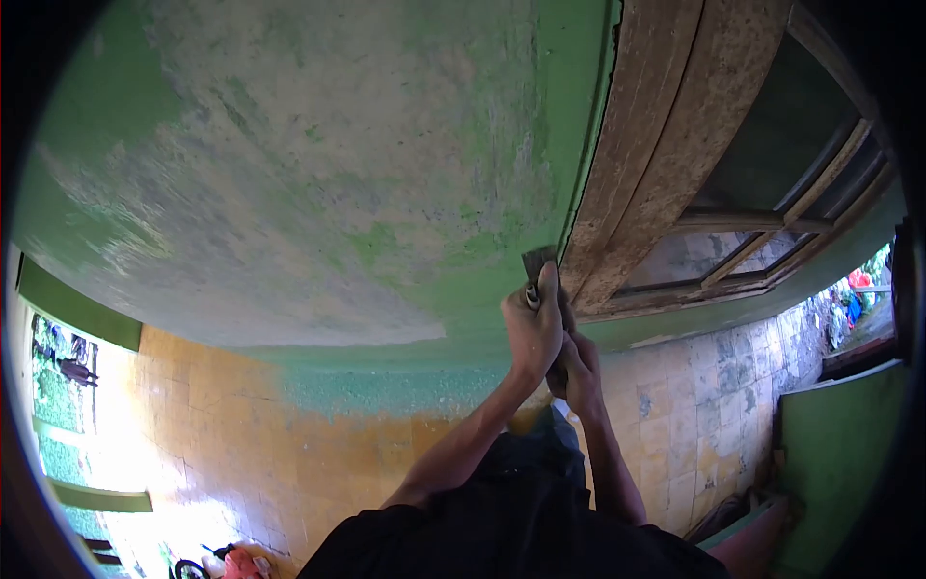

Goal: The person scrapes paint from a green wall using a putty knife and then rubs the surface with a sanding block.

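The left hand (pixel 532 333) is clenching its grip around the handle of a scraper (pixel 537 262), with the thumb lying up along the handle towards the blade. The right hand (pixel 581 372) is closing its grip just below, against the left wrist, around the dark lower end of the same handle. The scraper is standing upright, and its flat blade is pressing on the green wall (pixel 318 193) right beside the edge of a wooden frame (pixel 666 125). Around the blade the paint is showing worn and patchy, with pale grey plaster coming through. Both forearms are reaching up from a dark sleeveless top (pixel 511 521). Further out, a tiled floor (pixel 241 434) is lying in bright sunlight.
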A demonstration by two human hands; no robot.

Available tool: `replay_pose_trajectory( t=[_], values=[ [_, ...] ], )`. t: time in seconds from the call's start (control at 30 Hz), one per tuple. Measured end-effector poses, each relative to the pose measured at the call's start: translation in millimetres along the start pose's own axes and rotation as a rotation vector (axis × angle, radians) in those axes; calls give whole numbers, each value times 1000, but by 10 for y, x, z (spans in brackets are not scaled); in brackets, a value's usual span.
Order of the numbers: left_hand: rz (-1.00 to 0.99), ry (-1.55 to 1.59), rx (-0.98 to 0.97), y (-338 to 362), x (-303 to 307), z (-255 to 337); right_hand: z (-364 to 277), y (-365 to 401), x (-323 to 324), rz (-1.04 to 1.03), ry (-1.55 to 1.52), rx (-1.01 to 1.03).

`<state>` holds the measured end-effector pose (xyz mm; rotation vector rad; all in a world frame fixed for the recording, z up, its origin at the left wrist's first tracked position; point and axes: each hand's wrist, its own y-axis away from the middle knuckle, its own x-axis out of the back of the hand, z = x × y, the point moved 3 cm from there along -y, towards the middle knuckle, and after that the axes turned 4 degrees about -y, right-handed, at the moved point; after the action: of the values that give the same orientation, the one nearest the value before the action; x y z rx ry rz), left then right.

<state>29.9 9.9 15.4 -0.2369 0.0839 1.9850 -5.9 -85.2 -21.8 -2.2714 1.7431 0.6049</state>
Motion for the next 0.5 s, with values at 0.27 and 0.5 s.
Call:
replay_pose_trajectory(
  t=[0.27, 0.5],
  values=[
    [30, 30, 81, 33, -3, -113, 42, 51, 24, 44, 51, -26],
    [18, 26, -39, -45, -30, 180, -131, 14, -65, -26, 36, 13]
  ],
)
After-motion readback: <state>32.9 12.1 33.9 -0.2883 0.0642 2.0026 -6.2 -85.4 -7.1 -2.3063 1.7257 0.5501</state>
